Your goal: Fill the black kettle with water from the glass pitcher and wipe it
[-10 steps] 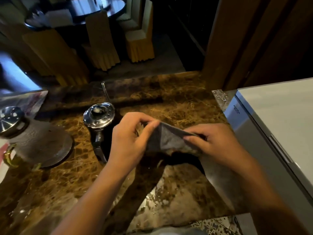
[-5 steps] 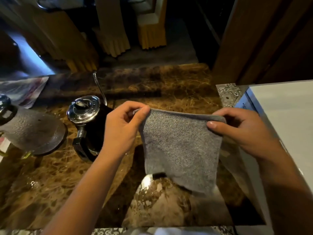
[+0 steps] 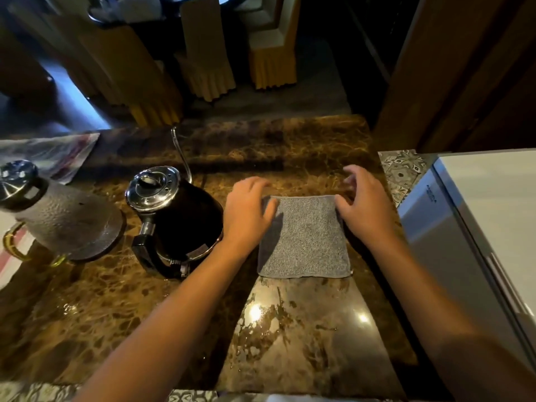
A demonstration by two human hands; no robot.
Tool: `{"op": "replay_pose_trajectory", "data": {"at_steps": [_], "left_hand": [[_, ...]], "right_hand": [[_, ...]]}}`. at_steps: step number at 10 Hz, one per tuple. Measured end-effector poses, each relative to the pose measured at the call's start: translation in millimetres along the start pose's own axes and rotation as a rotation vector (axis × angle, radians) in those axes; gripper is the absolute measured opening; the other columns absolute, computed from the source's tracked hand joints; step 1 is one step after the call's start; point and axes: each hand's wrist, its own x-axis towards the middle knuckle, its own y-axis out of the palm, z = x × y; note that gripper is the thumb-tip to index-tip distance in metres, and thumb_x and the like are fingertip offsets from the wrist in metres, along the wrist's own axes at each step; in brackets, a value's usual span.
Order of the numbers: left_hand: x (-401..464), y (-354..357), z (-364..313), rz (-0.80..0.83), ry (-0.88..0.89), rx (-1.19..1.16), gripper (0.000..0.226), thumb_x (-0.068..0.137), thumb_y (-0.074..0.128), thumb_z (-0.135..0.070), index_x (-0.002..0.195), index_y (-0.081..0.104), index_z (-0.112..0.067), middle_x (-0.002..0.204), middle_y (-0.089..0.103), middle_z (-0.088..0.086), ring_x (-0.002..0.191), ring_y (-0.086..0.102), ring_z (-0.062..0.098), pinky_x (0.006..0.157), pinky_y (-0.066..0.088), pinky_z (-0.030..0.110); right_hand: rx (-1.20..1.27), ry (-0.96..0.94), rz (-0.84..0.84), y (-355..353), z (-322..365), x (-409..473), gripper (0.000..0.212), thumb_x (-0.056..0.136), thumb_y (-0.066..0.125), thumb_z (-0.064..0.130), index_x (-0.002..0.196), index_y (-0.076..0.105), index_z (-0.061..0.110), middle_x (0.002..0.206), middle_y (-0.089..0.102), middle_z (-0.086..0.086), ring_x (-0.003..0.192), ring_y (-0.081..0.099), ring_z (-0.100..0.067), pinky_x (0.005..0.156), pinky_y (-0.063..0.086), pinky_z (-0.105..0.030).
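A grey cloth (image 3: pixel 304 237) lies flat and squared on the brown marble counter (image 3: pixel 116 309). My left hand (image 3: pixel 246 207) rests at its upper left corner, fingers relaxed. At the upper right corner is my right hand (image 3: pixel 364 204), its fingers loosely spread and slightly blurred. The black kettle (image 3: pixel 179 219), with a shiny metal lid, thin gooseneck spout and black handle, stands just left of my left hand. The glass pitcher (image 3: pixel 58 219), textured and with a metal lid, stands at the far left.
A white appliance (image 3: pixel 478 216) runs along the right side. A printed paper (image 3: pixel 49 155) lies at the back left of the counter. Chairs with yellow covers (image 3: pixel 206 71) stand beyond the counter's far edge. A wooden panel (image 3: pixel 449 68) rises at the back right.
The cloth, held up and spread between both hands before, now lies flat on the counter. Both hands have let go of its top corners and rest there.
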Motion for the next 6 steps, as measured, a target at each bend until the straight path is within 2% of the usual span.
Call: {"op": "replay_pose_trajectory", "data": {"at_steps": [1,2,3,4,5,6], "left_hand": [[-17.0,7.2,0.0,0.168,0.114,0.172,0.043,0.099,0.057,-0.047,0.128,0.067,-0.018,0.139,0.062,0.002,0.139,0.048,0.027,0.113,0.039,0.046],[-31.2,15.7,0.9,0.350,0.044,0.290,0.063,0.103,0.035,-0.060,0.149,0.050,-0.020,0.162,0.041,0.003,0.156,0.023,0.030,0.124,0.021,0.052],[-37.9,23.6,7.0,0.430,0.032,0.324,0.072,0.104,0.021,-0.064,0.163,0.022,-0.021,0.172,0.016,0.003,0.160,0.004,0.028,0.127,0.008,0.055],[-41.8,24.7,11.4,0.408,0.028,0.284,0.072,0.104,0.019,-0.064,0.164,0.019,-0.023,0.173,0.014,0.002,0.160,0.002,0.029,0.127,0.005,0.055],[-41.1,17.5,9.2,0.400,0.016,0.200,0.072,0.104,0.025,-0.062,0.161,0.026,-0.018,0.172,0.017,0.007,0.160,0.005,0.030,0.127,0.010,0.053],[-25.8,-4.6,0.5,0.316,0.050,0.089,0.066,0.103,0.044,-0.052,0.155,0.035,-0.012,0.168,0.025,0.014,0.157,0.018,0.032,0.125,0.023,0.050]], "right_hand": [[-0.117,-0.112,0.008,13.8,-0.2,-28.0,0.043,0.101,0.058,0.032,0.142,0.055,0.019,0.144,0.058,-0.003,0.138,0.050,-0.026,0.113,0.040,-0.049],[-0.305,-0.137,0.165,32.4,-3.8,-49.9,0.065,0.104,0.030,0.053,0.157,0.041,0.017,0.167,0.037,-0.005,0.159,0.024,-0.026,0.128,0.017,-0.055],[-0.463,-0.097,0.270,41.1,-8.6,-58.0,0.080,0.099,0.007,0.063,0.165,0.025,0.021,0.174,0.020,-0.002,0.163,0.008,-0.025,0.129,0.003,-0.058],[-0.491,-0.081,0.255,40.0,-6.2,-59.3,0.079,0.099,0.007,0.064,0.165,0.023,0.024,0.174,0.019,0.000,0.163,0.007,-0.026,0.129,0.002,-0.059],[-0.500,-0.056,0.249,35.4,1.9,-59.5,0.070,0.104,0.022,0.061,0.161,0.034,0.022,0.172,0.027,-0.003,0.162,0.014,-0.029,0.128,0.008,-0.058],[-0.383,-0.069,0.065,24.6,26.6,-46.0,0.046,0.103,0.051,0.046,0.134,0.061,0.014,0.144,0.057,-0.011,0.140,0.046,-0.031,0.114,0.036,-0.050]]}}
